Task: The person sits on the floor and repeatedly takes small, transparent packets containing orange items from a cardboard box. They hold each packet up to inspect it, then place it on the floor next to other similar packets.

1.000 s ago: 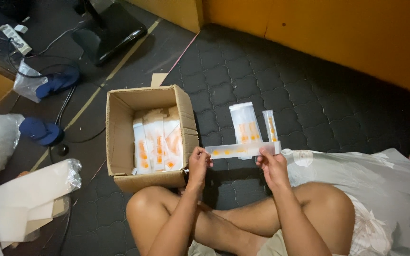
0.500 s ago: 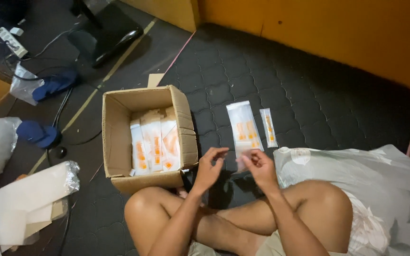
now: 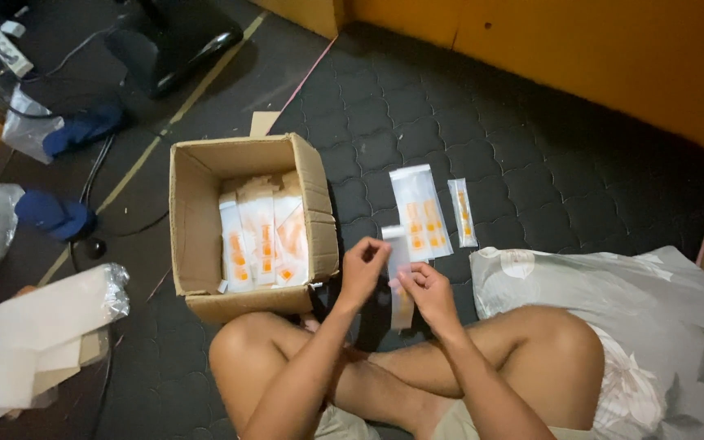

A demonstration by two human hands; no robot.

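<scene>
Head view, and both hands are up front over crossed legs. The left hand (image 3: pixel 364 265) pinches the top of a slim white packet (image 3: pixel 400 281), fingers curled tight around its upper edge. The right hand (image 3: pixel 427 292) grips the same packet from the side, thumb and fingertips closed on it, so the packet hangs upright between the two, its lower end pointing down toward the floor (image 3: pixel 547 163).

Just beyond the hands, a clear pouch (image 3: pixel 420 213) with orange markings lies flat on the dark floor, and a narrow single sachet (image 3: pixel 462 213) sits right beside it, not touching. To the left, an open cardboard box (image 3: pixel 197 220) stands close by the left knee, with white-and-orange packets (image 3: pixel 262 240) stacked on edge inside. On the right, a grey floral pillow (image 3: pixel 613 301) rests against the right leg. Far left, a sheaf of white bags (image 3: pixel 34 334) lies on the floor, with blue slippers (image 3: pixel 50 213) beyond it.
</scene>
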